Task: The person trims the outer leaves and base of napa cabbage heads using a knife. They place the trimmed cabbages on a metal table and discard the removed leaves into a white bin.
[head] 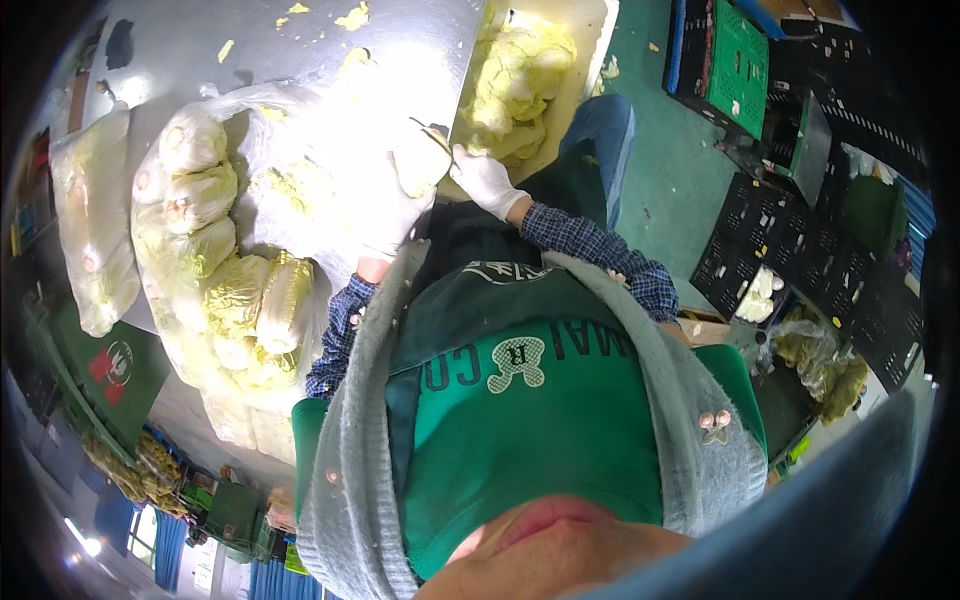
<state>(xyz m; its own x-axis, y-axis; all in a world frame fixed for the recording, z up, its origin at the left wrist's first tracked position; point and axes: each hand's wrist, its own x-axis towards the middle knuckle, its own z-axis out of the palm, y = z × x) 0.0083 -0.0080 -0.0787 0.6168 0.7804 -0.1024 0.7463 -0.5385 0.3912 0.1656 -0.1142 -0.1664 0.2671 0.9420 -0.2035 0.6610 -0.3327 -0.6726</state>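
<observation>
Under strong glare, my gloved left hand [403,201] cups a pale piece of cabbage [421,163] from below and the left. Opposite it, my gloved right hand [486,180] has its fingers closed at the cabbage's right edge, on what looks like a small knife [435,135]. Only a thin dark part of that tool shows; the rest is hard to make out. Just beyond my right hand, a pale rectangular tub [602,45] holds loose yellow-green cabbage leaves [517,82]. Leaf scraps [300,187] lie left of my left hand.
Several napa cabbages [201,196] lie in clear plastic on the metal table [180,45], curving around my left side. Another bagged row [94,225] is farther left. Black crates [787,240] and a green crate [739,67] stand on the green floor [667,165] to the right.
</observation>
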